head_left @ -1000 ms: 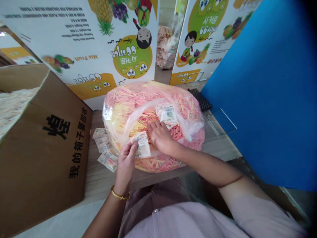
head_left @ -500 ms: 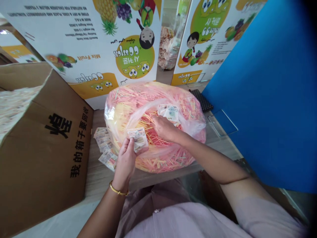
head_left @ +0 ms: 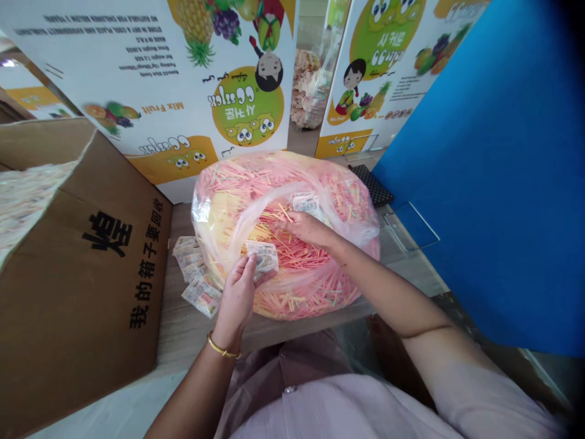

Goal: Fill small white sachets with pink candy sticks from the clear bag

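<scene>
My left hand (head_left: 241, 281) pinches a small printed plastic packet (head_left: 264, 258) between thumb and fingers, at the near left side of the bag's opening. A big clear plastic bag (head_left: 219, 177) full of thin pink and yellow sticks (head_left: 297, 253) lies in front of me, its mouth open on top. Inside that mouth is my right hand (head_left: 307, 229), with its fingers closed round a few sticks that poke out by the fingertips. Just beyond it, flat packets (head_left: 306, 202) rest on the sticks, partly covered by the hand. Several more packets (head_left: 201, 295) lie fanned out left of the bag.
A brown cardboard box (head_left: 91, 256) with packets inside stands at the left. Printed white cartons (head_left: 150, 79) rise behind the bag. On the right is a blue panel (head_left: 484, 183), with a dark dotted object (head_left: 372, 186) and a wire frame (head_left: 414, 227) beside it.
My left hand has moved slightly right with the packet, closer to my right hand. My right hand has shifted a little, and sticks now show at its fingertips.
</scene>
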Available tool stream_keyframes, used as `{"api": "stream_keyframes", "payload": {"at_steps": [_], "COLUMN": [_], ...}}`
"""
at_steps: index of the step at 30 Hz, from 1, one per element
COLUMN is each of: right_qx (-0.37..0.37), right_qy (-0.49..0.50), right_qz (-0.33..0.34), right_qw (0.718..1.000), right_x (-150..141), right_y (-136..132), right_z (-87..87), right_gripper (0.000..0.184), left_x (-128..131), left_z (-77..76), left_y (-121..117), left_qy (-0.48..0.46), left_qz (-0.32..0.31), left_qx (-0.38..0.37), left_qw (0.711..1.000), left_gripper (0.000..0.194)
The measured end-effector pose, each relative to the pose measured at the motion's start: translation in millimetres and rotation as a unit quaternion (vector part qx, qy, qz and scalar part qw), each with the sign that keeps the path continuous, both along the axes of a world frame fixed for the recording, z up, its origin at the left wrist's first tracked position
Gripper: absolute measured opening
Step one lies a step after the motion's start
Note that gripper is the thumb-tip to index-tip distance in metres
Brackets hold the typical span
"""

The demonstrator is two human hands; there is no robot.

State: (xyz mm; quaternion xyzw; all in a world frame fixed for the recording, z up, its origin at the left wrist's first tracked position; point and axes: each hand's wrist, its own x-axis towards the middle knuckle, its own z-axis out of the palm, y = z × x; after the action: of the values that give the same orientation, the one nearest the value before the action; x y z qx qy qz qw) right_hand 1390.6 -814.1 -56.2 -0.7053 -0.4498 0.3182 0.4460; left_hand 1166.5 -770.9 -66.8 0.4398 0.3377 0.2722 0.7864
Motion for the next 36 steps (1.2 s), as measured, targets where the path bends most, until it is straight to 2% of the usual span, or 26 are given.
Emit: {"api": "stream_keyframes", "payload": {"at_steps": [4, 7, 9, 13, 17, 20, 23, 27, 30, 32, 33, 36], "right_qx": [0.012, 0.006, -0.002, 0.033, 0.070, 0.027, -0.044, -0.100, -0.063, 0.013, 0.059, 0.165], "right_qy": [0.117, 0.196, 0.199, 0.081, -0.072, -0.154, -0.254, -0.303, -0.232, -0.103, -0.020, 0.184], "right_qz": [-0.070, -0.039, -0.018, -0.016, -0.020, -0.027, -0.011, 0.012, 0.022, 0.011, -0.006, -0.086], "right_qw": [0.991, 0.980, 0.980, 0.996, 0.995, 0.987, 0.966, 0.948, 0.971, 0.995, 0.998, 0.965], "right_x": [-4.5, -4.6, -1.9, 1.0, -14.5, -32.8, -43.8, -42.0, -32.6, -24.6, -20.7, -12.3], "right_y": [1.0, -1.2, -4.3, -15.9, -33.2, -42.4, -43.0, -37.2, -34.2, -31.2, -28.7, -17.2], "right_z": [1.8, 8.8, 12.9, 22.2, 36.6, 44.1, 44.6, 39.2, 36.0, 37.0, 38.9, 50.1], "right_gripper": [0.028, 0.019, 0.013, 0.017, 0.024, 0.028, 0.034, 0.025, 0.018, 0.024, 0.030, 0.051], "left_x": [3.8, 11.7, 18.6, 29.4, 33.0, 34.1, 34.8, 34.1, 33.3, 33.1, 33.0, 32.7], "left_z": [5.9, 10.6, 10.8, 5.3, 1.5, 1.6, 1.6, 0.5, -0.5, -0.7, -0.7, -0.5], "left_y": [1.1, 1.2, 1.5, 3.2, 4.6, 4.0, 2.5, -0.2, -1.3, -1.4, -1.4, -1.5], "left_qy": [0.002, -0.016, -0.028, -0.024, -0.014, -0.025, -0.036, -0.043, -0.046, -0.048, -0.049, -0.045], "left_qz": [-0.029, -0.037, -0.033, -0.014, -0.004, 0.001, -0.001, -0.030, -0.024, -0.017, -0.017, -0.025], "left_qx": [-0.044, -0.092, -0.092, -0.060, -0.038, -0.029, -0.019, -0.007, -0.014, -0.021, -0.024, -0.026], "left_qw": [0.999, 0.995, 0.995, 0.998, 0.999, 0.999, 0.999, 0.999, 0.999, 0.998, 0.998, 0.998], "left_gripper": [0.041, 0.047, 0.048, 0.049, 0.046, 0.040, 0.035, 0.034, 0.038, 0.037, 0.036, 0.038]}}
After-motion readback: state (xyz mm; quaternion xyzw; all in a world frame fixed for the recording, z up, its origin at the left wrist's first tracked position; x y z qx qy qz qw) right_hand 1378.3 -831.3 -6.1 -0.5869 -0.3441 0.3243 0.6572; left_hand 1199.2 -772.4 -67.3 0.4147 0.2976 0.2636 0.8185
